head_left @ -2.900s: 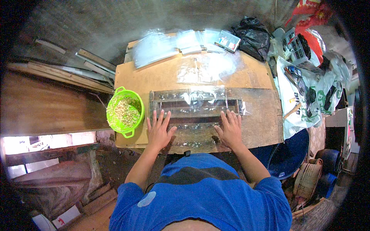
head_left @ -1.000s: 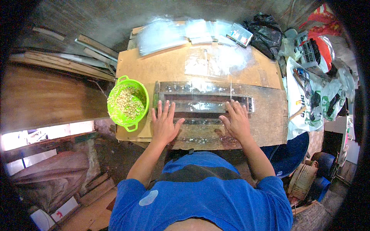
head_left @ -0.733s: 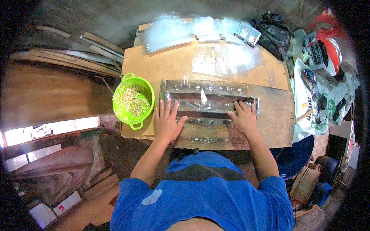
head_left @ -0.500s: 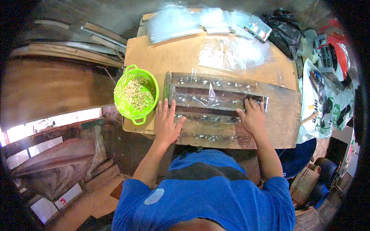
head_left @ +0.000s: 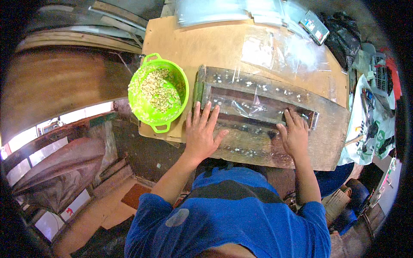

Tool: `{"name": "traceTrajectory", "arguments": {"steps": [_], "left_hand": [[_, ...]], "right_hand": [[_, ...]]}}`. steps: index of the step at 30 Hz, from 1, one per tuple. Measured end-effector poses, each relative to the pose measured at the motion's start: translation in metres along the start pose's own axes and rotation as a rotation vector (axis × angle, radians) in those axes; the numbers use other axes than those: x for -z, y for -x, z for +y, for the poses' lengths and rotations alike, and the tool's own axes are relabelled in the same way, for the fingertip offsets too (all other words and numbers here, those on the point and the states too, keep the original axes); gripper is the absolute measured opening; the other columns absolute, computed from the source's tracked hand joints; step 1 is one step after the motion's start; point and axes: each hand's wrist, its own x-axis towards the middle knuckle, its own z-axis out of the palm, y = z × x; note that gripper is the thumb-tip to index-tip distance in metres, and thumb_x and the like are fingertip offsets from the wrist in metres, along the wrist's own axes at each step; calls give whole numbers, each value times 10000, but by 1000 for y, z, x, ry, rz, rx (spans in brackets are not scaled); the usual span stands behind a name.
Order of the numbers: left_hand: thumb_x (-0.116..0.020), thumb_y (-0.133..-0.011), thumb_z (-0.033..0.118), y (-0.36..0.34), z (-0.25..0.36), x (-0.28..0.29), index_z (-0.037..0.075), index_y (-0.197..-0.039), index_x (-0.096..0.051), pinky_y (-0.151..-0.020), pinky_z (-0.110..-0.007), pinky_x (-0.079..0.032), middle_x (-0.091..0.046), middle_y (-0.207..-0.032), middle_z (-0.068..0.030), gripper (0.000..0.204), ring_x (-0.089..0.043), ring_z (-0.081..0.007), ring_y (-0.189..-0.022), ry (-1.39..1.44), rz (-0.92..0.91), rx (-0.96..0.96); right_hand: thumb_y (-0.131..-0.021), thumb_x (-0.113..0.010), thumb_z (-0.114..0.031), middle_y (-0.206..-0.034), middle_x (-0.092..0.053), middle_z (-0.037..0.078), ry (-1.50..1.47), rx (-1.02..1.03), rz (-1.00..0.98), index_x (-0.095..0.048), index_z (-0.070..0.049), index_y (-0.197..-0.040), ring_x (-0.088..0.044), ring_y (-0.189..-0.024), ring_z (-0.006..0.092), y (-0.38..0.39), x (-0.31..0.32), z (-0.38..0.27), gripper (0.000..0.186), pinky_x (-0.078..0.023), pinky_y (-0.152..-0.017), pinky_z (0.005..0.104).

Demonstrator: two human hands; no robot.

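My left hand [head_left: 204,133] rests palm down with fingers spread at the left end of a worn, speckled wooden board [head_left: 322,144]. A long recessed frame in the board has dark slots, with clear plastic film [head_left: 244,107] lying creased across it. My right hand [head_left: 293,134] lies on the frame's right part, fingers apart and slightly bent, touching the film. Neither hand grips anything. Left of the board, beside my left hand, stands a lime-green two-handled plastic bowl [head_left: 183,103] containing pale chopped bits [head_left: 157,84], some stuck to its sides.
Beneath everything is a tan tabletop [head_left: 193,43]. Stacks of clear bags [head_left: 211,13], a flat box [head_left: 314,27] and a black bag [head_left: 342,36] lie at the back. White sacks with tools [head_left: 357,120] crowd the right side. Planks [head_left: 73,41] lean at the left.
The camera view has turned, so the table appears higher and tilted. The film over the frame looks flatter, with a small raised fold. My hands remain spread on the board.
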Motion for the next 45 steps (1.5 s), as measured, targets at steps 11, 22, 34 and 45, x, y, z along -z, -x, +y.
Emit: {"name": "traceTrajectory", "arguments": {"steps": [11,22,34,45], "left_hand": [[-553,-967,580,-12,5,5,88,-1530,-464,-1173,-623,-214,-393,-1603,-181,754,-264,-452,-1514,25,50,-51],[-558,-955,613,-29,9,-4,70,-1479,-521,-1178,-656,-169,-458,-1560,-183,755,-250,-430,-1525,-55,-13,-30],[-523,-967,636,-34,11,-1,74,-1457,-543,-1165,-702,-147,-509,-1517,-196,746,-252,-450,-1520,-132,-5,0],[-491,-950,696,-47,28,-2,44,-1472,-521,-1167,-721,-132,-504,-1520,-195,835,-225,-417,-1538,-264,-88,129]], "right_hand": [[-974,-619,-438,-1450,-564,184,30,-4,-32,-551,-64,-1439,-518,-1339,359,-1,1,3,600,-342,-1145,500],[-972,-616,-462,-1496,-537,171,1,-42,-44,-555,-54,-1436,-507,-1356,339,1,2,7,621,-325,-1155,490],[-967,-617,-472,-1451,-569,170,16,-25,-25,-568,-42,-1411,-523,-1336,341,0,2,8,620,-329,-1148,496],[-958,-584,-556,-1389,-628,152,139,-99,-24,-637,-69,-1343,-558,-1295,319,-8,8,8,623,-364,-1107,516]]}}
